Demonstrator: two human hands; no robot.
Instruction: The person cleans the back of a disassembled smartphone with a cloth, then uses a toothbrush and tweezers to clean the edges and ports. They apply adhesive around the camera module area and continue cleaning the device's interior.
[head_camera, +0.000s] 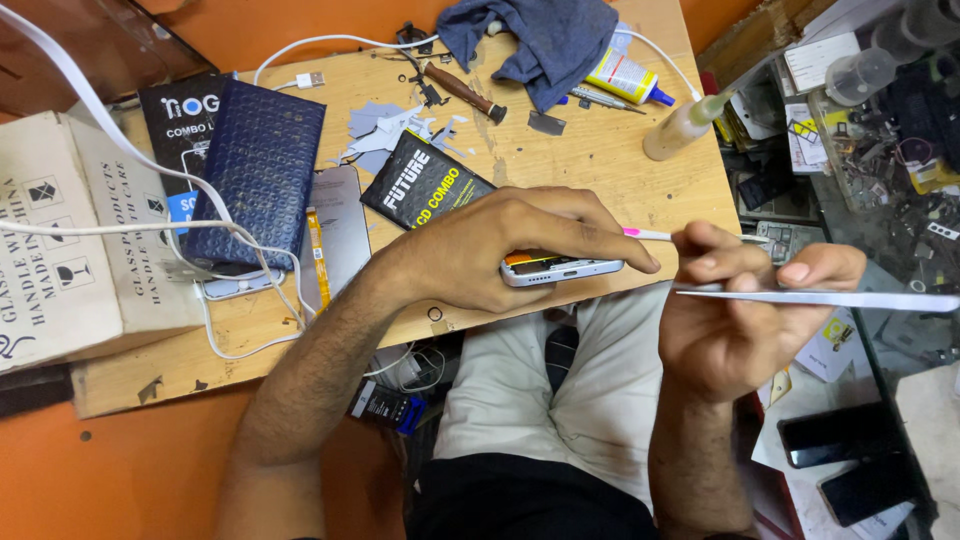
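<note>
Head view: left hand (500, 250) grips a white-edged smartphone body (560, 268) at the wooden board's (600, 170) edge; right hand (745, 300) pinches a thin pink-tipped tool (650, 234) and a flat white panel (830, 298) (edge-on).

Phone (560, 268) under left hand (500, 250) at board (600, 150) edge, thin panel (830, 298) in right hand (745, 310) alongside.

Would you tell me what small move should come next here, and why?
Probably bring the thin pink-handled tool in the right hand to the open white phone body: the left hand pins it at the wooden board's edge, tool tip nearby.
</note>
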